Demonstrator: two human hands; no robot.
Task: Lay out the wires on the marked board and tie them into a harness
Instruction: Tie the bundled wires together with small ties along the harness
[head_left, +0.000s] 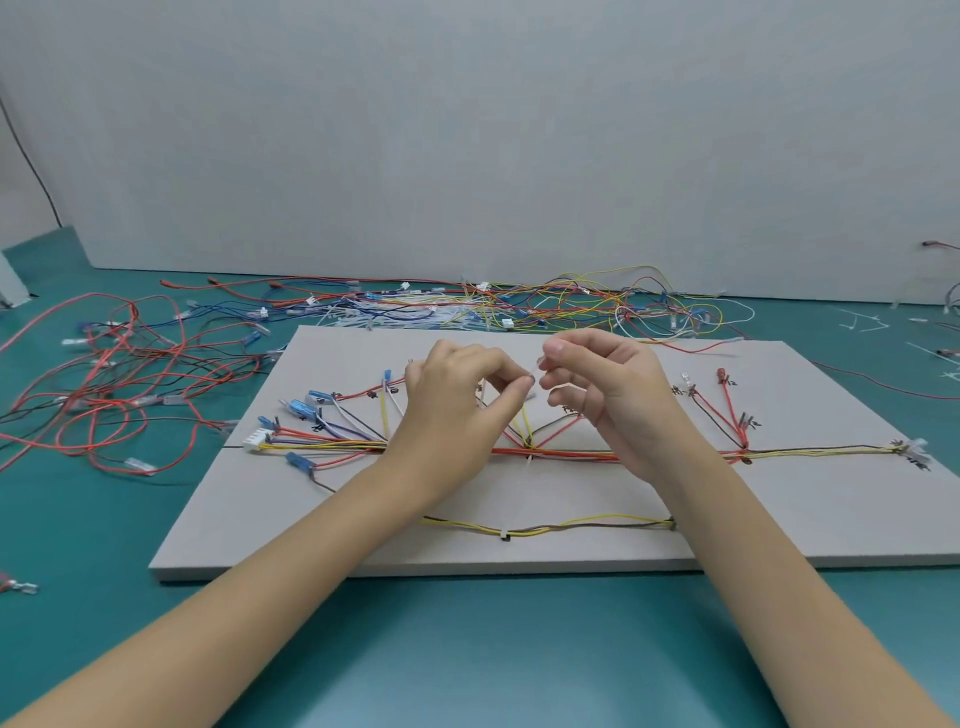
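**A small white tie is held over the wires**

A thin white tie (535, 370) is pinched between both hands, just above the middle of the grey board (571, 551). The left hand (457, 395) is curled, and its thumb and first finger are closed on one end of the tie. The right hand (597, 384) is curled too, and its finger and thumb are closed on the other end. The tie looks light, thin and bendy, and a bit slippery, so it is best gripped near its ends with the fingertips.

Under the hands, the wires (561, 454) are laid out on the board in a long line from left to right. Red, yellow, black and blue ones can be seen. They are thin and soft, and would bend at a light push. Side branches are spread out like a fan toward small black marks written on the board. A white plug (258, 439) is fitted at the left end, and blue end caps (301, 410) are seen near it. A lower run of yellow and brown wires (545, 527) is already held by a small tie.

The board is flat and dull. It is laid on a smooth green table (467, 649). Messy piles of loose wires (119, 374) are left behind it and to its left.
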